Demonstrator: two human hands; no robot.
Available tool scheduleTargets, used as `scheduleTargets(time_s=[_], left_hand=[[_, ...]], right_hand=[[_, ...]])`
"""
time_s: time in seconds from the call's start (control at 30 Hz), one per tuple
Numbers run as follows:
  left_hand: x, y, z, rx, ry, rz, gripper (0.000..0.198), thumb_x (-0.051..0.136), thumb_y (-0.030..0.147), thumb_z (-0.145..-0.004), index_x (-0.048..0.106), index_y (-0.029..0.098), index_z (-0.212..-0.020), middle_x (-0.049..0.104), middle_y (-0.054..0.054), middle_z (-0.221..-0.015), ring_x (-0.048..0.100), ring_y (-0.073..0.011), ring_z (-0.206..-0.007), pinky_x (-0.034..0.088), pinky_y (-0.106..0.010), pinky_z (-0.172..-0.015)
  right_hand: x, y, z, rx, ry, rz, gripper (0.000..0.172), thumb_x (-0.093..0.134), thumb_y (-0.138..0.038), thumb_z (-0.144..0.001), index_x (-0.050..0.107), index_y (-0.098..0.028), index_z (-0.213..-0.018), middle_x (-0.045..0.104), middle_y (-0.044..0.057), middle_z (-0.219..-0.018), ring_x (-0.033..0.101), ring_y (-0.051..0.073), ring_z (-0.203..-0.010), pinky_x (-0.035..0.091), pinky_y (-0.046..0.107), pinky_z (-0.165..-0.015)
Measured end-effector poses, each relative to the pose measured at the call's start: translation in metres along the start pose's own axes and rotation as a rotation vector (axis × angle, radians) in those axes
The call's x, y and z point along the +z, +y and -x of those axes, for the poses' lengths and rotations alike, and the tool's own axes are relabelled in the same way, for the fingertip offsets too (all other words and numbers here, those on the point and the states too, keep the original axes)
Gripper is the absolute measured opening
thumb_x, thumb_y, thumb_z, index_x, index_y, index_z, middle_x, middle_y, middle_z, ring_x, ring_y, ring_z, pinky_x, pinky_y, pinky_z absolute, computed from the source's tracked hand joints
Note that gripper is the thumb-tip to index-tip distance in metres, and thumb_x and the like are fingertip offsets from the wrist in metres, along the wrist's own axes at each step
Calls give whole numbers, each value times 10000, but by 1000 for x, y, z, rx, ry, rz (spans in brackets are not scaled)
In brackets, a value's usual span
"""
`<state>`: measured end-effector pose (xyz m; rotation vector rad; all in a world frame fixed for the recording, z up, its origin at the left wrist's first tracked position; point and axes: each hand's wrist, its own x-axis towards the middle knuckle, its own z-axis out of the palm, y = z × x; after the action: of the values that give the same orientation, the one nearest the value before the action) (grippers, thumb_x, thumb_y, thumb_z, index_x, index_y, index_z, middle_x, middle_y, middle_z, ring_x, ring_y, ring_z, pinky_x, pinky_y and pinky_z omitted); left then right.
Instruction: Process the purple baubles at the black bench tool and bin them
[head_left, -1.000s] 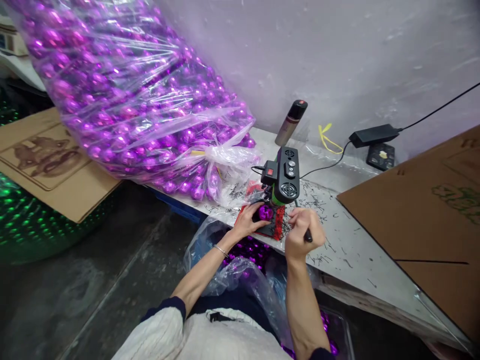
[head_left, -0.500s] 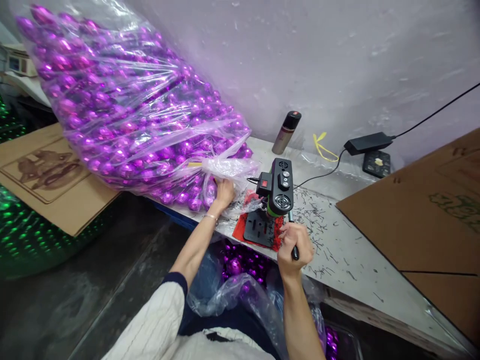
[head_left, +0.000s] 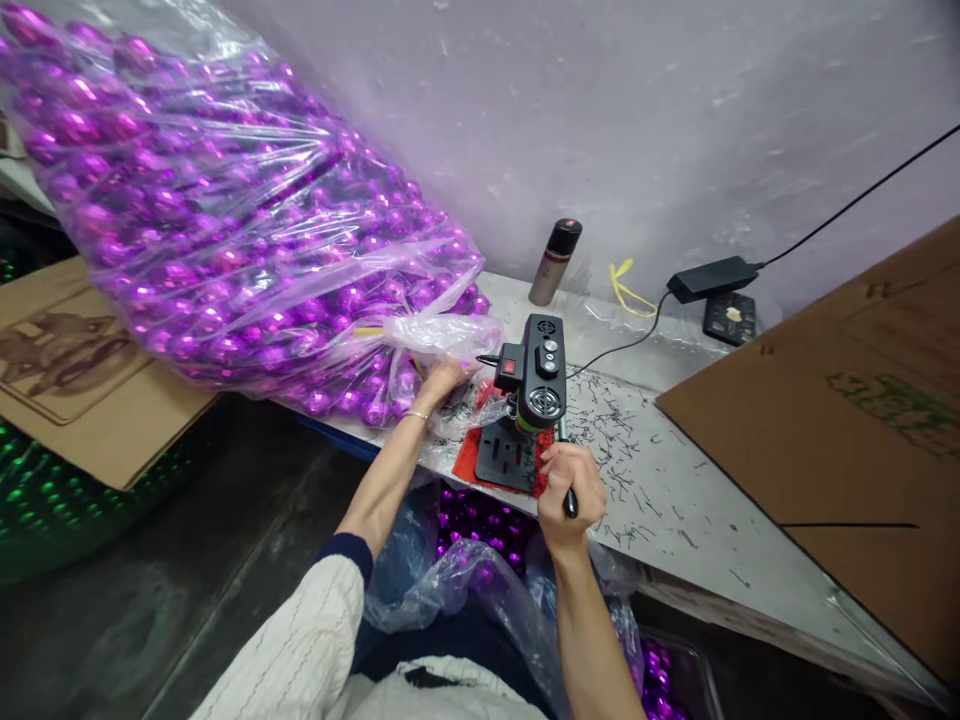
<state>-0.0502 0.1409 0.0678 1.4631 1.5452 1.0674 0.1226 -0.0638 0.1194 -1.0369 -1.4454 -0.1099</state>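
Observation:
My right hand (head_left: 574, 490) is wrapped round the black-gripped lever (head_left: 571, 503) of a small black bench press (head_left: 546, 372). The press has two round fan grilles, knobs and a red switch, and its slotted base plate (head_left: 504, 455) rests on a red sheet (head_left: 466, 456). At the mouth of a big clear plastic bag (head_left: 442, 332), my left hand (head_left: 444, 380) reaches beside the shiny purple balls (head_left: 375, 410) inside. Plastic film covers its fingers in part, and a purple spot shows near the fingertips; whether it grips anything is unclear.
Small dark wire bits (head_left: 619, 440) litter the white table (head_left: 675, 560). Behind the press stand a spray can (head_left: 555, 262), a yellow tie (head_left: 626, 290) and a black power adapter (head_left: 712, 279). Cardboard (head_left: 847, 420) borders the right, and another carton (head_left: 97, 370) the left. More purple balls (head_left: 480, 525) lie below.
My left hand has shifted right within the bag opening, away from the balls and toward the press. My right hand keeps its hold on the lever. The whole view has slid slightly left.

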Motion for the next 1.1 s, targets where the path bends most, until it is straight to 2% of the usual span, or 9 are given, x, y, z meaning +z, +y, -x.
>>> scheduleTargets(time_s=[0.1,0.2,0.27,0.37,0.47,0.6,0.67,0.87,1.1], left_hand=[[-13,2,29,-131,-21,48,351,835,390,-784,702,107,-943,733,-142,-1015,677,-330,-1090,521,-440,-992],[-27,3,70,-245,-25,471,358,773,383,-841,659,147,-1085,736,-91,-1067,710,-218,-999,566,-330,-901],[-33,2,98,-295,-84,761,401,750,439,-854,644,157,-1120,737,-77,-1053,718,-160,-871,584,-254,-768],[-30,-4,132,-397,-174,889,487,718,580,-849,659,161,-1092,737,-58,-926,625,-84,-584,478,-168,-484],[-18,-14,153,-428,-156,871,491,742,595,-829,660,187,-1090,731,-36,-897,591,-66,-555,451,-152,-456],[1,-24,161,-388,-190,838,543,591,663,-910,625,215,-1215,742,-78,-1048,716,-147,-773,602,-262,-681],[10,-26,161,-349,-178,756,555,619,620,-912,583,232,-1307,734,-90,-1148,742,-184,-858,625,-327,-763],[42,-23,156,-54,-10,394,534,732,458,-872,601,191,-1317,720,-102,-1241,693,-241,-1154,545,-397,-1033],[56,-30,155,209,37,-6,572,782,464,-830,621,187,-1303,704,-140,-1265,657,-308,-1201,503,-480,-1059]], right_hand=[[1,0,-1,1,2,-2,250,475,-67,-924,522,-218,-730,589,-15,-690,598,129,-675,462,278,-632],[1,0,-1,1,5,-3,247,474,-69,-926,523,-218,-735,593,-11,-699,592,128,-673,458,276,-630],[1,-1,-2,0,2,-3,249,471,-72,-929,524,-219,-735,593,-10,-700,592,129,-674,460,277,-631],[1,0,-2,4,-3,-2,251,466,-83,-935,526,-220,-733,597,-8,-703,591,130,-675,462,283,-638],[0,1,-2,4,-15,0,250,464,-97,-940,528,-222,-733,601,-6,-707,594,134,-683,461,291,-649],[-1,1,-3,-3,-29,14,251,458,-116,-949,534,-222,-735,604,1,-711,592,138,-682,458,300,-650],[-1,1,-3,-6,-29,13,253,451,-119,-952,532,-221,-735,602,2,-709,588,137,-680,456,301,-651],[-1,3,0,-3,-44,22,251,434,-146,-960,531,-223,-743,607,12,-713,588,143,-685,463,309,-650],[-2,3,0,-41,-55,35,234,441,-128,-959,530,-220,-763,612,11,-721,593,137,-688,463,298,-644]])
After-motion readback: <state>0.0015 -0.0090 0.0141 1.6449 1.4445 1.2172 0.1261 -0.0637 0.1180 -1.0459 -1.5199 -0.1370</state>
